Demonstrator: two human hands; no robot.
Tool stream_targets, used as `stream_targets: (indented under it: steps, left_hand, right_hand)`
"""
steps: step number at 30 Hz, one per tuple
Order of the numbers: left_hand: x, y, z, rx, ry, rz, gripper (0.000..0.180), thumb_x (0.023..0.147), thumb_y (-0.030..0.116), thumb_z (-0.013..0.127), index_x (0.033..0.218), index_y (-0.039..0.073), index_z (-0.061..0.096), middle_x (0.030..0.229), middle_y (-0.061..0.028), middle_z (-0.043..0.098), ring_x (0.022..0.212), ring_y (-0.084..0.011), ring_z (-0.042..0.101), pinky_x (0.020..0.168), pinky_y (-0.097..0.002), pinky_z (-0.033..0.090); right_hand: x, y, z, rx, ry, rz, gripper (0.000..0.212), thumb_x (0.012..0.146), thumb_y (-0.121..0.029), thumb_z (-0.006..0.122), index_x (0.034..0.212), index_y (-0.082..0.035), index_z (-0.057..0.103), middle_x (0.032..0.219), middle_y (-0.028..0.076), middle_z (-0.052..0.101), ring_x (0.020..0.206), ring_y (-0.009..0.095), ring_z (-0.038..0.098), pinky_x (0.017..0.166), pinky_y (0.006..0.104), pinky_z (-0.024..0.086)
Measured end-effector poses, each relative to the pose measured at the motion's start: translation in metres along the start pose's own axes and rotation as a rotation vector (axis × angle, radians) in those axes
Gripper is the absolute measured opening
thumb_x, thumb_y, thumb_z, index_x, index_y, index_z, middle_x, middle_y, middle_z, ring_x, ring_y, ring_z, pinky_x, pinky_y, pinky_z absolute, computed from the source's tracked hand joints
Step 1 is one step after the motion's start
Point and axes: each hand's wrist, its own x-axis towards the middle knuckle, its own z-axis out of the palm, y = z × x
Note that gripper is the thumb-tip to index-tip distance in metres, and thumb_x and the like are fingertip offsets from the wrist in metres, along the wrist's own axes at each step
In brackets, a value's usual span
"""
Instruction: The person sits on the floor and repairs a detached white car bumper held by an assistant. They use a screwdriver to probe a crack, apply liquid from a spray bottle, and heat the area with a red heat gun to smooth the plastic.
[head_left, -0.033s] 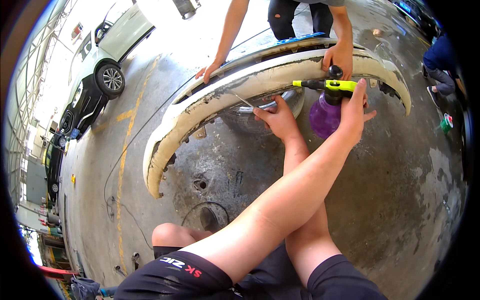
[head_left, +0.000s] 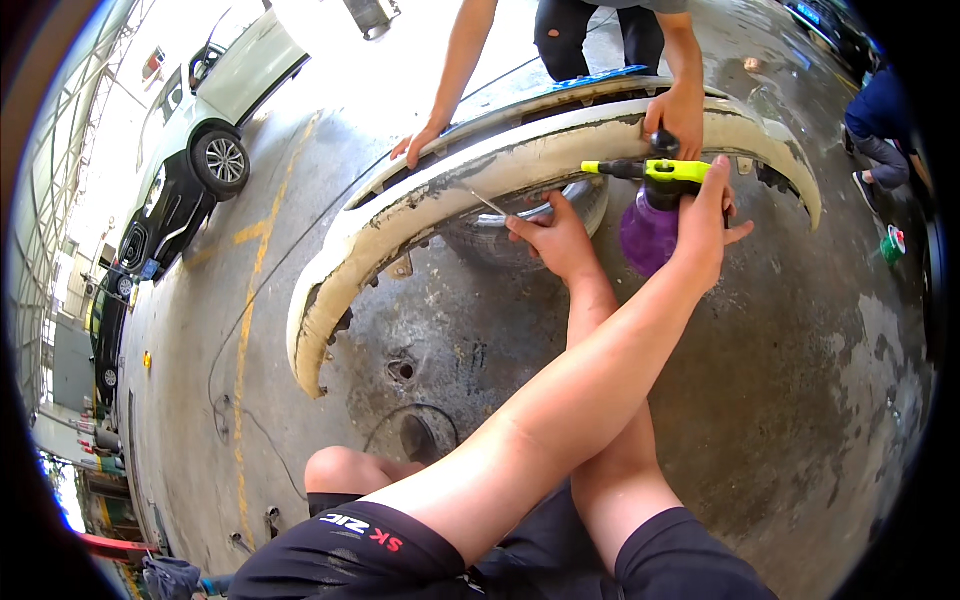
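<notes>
My forearms cross, the left one on top. At the right, my left hand grips a pump spray bottle with a purple body and a yellow-green and black head. Its nozzle points left across the face of a worn cream car bumper. Left of the bottle, my right hand is closed on a thin metal tool, its tip close to a scuffed grey patch on the bumper. Whether the tip touches cannot be told. Across from me, another person's hands hold the bumper's far edge.
A tire on a wheel lies beneath the bumper. A drain hole and a dark cable are on the concrete floor. A white car with an open door stands at the left. Another person crouches at the far right.
The spray bottle and my left hand have shifted very slightly left and down. My right hand with the metal tool and the other person's hands look the same.
</notes>
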Motion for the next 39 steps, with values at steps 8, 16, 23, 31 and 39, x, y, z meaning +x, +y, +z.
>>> stream_targets:
  steps: [8,16,23,31,39]
  left_hand:
    - [-0.142,0.099,0.015,-0.182,-0.361,0.175,0.035,0.116,0.045,0.060,0.098,0.017,0.051,0.097,0.0007,0.044,0.095,-0.0187,0.051,0.108,-0.0705,0.056]
    - [-0.315,0.184,-0.089,0.013,-0.303,0.081,0.035,0.111,0.047,0.061,0.102,0.014,0.056,0.099,-0.0032,0.052,0.095,-0.0248,0.057,0.102,-0.0724,0.053]
    - [-0.358,0.131,-0.315,0.167,0.355,-0.271,0.031,0.103,0.045,0.073,0.106,0.015,0.065,0.097,-0.0027,0.062,0.088,-0.0234,0.064,0.088,-0.0615,0.057]
    - [-0.356,0.089,-0.566,0.408,0.992,-0.494,0.033,0.093,0.042,0.087,0.110,0.016,0.075,0.095,-0.0021,0.073,0.080,-0.0219,0.071,0.072,-0.0491,0.061]
    - [-0.332,0.077,-0.680,0.850,1.454,-0.059,0.033,0.086,0.033,0.090,0.099,0.005,0.079,0.095,-0.0084,0.079,0.083,-0.0165,0.072,0.068,-0.0467,0.054]
  right_hand:
    - [-0.022,-0.008,0.016,-0.105,0.001,-0.059,0.053,0.100,-0.025,0.089,0.136,0.000,0.059,0.088,0.009,0.082,0.063,0.011,0.061,0.058,0.0305,0.046]
    - [-0.049,-0.050,0.017,0.047,0.017,-0.132,0.059,0.100,-0.027,0.089,0.142,0.002,0.059,0.088,0.008,0.082,0.064,0.011,0.062,0.059,0.0296,0.046]
    - [-0.019,-0.018,0.006,-0.104,0.065,-0.068,0.060,0.099,-0.027,0.090,0.142,0.003,0.059,0.088,0.007,0.082,0.068,0.010,0.064,0.061,0.0293,0.047]
    - [-0.016,-0.012,0.020,-0.127,0.039,-0.041,0.051,0.099,-0.024,0.089,0.134,0.001,0.063,0.088,0.008,0.082,0.065,0.010,0.060,0.062,0.0286,0.048]
    - [-0.018,-0.028,0.040,-0.109,0.009,0.049,0.052,0.100,-0.027,0.088,0.135,0.000,0.061,0.090,0.010,0.083,0.067,0.010,0.059,0.062,0.0284,0.047]
